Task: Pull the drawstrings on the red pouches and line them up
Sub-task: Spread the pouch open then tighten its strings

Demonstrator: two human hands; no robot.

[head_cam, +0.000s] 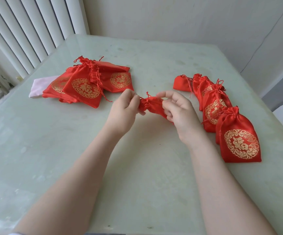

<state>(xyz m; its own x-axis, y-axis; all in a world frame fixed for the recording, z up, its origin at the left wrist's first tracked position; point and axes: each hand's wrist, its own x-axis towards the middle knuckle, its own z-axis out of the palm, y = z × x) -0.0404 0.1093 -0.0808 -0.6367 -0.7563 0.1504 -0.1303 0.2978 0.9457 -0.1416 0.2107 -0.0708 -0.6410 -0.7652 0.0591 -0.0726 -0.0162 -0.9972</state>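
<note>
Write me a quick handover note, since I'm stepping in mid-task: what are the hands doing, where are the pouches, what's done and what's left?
Left hand pinches the gathered mouth of the held pouch; right hand grips its body, above the table.
Done: a line of cinched pouches at right, overlapping.
Left: finish this one, add it to the line, then work through the pile of pouches at left, lying on a pink cloth.
</note>
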